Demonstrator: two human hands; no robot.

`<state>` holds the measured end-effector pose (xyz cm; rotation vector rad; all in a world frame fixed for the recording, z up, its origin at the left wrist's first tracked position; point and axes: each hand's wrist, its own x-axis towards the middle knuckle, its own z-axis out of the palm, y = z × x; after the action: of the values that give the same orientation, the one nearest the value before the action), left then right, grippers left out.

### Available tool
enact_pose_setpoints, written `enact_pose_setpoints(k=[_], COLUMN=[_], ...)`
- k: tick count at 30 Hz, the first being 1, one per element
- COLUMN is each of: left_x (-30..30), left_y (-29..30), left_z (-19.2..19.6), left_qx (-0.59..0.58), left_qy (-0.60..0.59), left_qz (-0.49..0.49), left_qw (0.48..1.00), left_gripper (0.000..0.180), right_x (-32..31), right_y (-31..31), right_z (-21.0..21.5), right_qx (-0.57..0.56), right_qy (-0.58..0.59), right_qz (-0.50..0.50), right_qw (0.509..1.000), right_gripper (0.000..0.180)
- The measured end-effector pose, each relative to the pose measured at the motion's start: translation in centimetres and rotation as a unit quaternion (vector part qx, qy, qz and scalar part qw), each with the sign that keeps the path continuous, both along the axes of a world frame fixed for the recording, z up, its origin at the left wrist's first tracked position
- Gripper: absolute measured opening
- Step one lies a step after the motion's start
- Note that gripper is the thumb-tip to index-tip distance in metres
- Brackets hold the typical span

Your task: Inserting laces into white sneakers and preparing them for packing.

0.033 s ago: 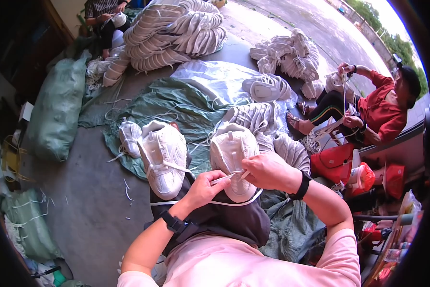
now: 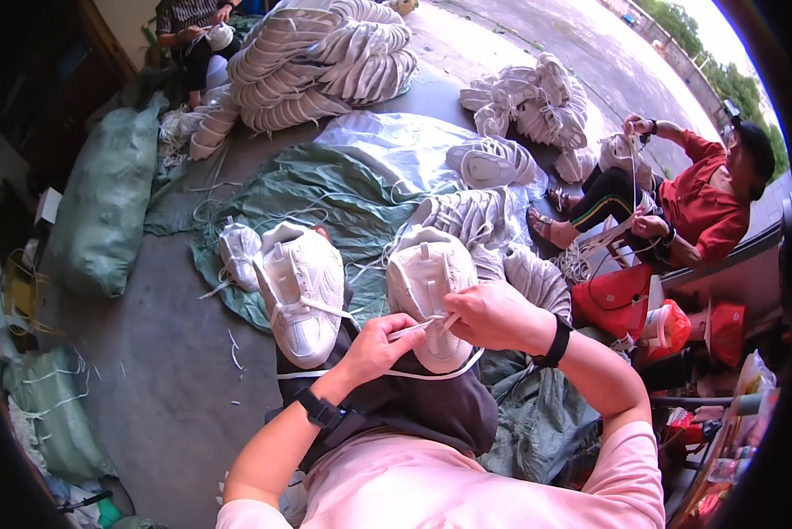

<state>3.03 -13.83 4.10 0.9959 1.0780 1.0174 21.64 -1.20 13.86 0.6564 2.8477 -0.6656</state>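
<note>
Two white sneakers rest on my dark-trousered legs, toes toward me. Over the toe end of the right sneaker, both hands work on a white shoelace. My left hand pinches one part of the lace at the sneaker's left side. Close by, my right hand is closed on another part near the lowest eyelets. A loose length of lace droops below the toe and runs left across my lap. The left sneaker has a lace threaded across its lower eyelets, and neither hand touches it.
Stacked pale shoes form a big heap at the back; another shoe pile lies further right. Green sheeting covers the floor ahead. A stuffed green sack stands left. At right, a co-worker in a red shirt handles laces beside a red bag.
</note>
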Motion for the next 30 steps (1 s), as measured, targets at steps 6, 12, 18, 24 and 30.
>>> enact_pose_setpoints(k=[6,12,18,24,30], left_x=[-0.8,-1.2,-0.8,1.1,1.8], left_y=[-0.2,-0.7,-1.1,-1.2,-0.5], left_z=[0.2,-0.9,-1.6,-0.9,0.3], left_qx=[-0.002,-0.002,0.084,0.142,0.126], left_qy=[0.046,-0.034,-0.023,0.111,0.189], left_qz=[-0.041,-0.025,0.021,0.104,0.059], left_qw=[0.998,0.999,0.996,0.978,0.972], left_gripper=[0.022,0.021,0.048,0.086,0.099], right_x=[1.1,5.1,5.5,4.8,6.0], right_y=[3.5,8.7,7.0,6.2,8.4], right_z=[-0.2,0.9,-1.8,-0.3,0.7], right_qx=[-0.124,-0.306,-0.391,-0.567,-0.690], right_qy=[0.126,0.319,0.289,0.314,0.380], right_qz=[-0.130,-0.344,-0.404,-0.454,-0.286], right_qw=[0.976,0.828,0.775,0.611,0.546], right_gripper=[0.013,0.018,0.023,0.029,0.034])
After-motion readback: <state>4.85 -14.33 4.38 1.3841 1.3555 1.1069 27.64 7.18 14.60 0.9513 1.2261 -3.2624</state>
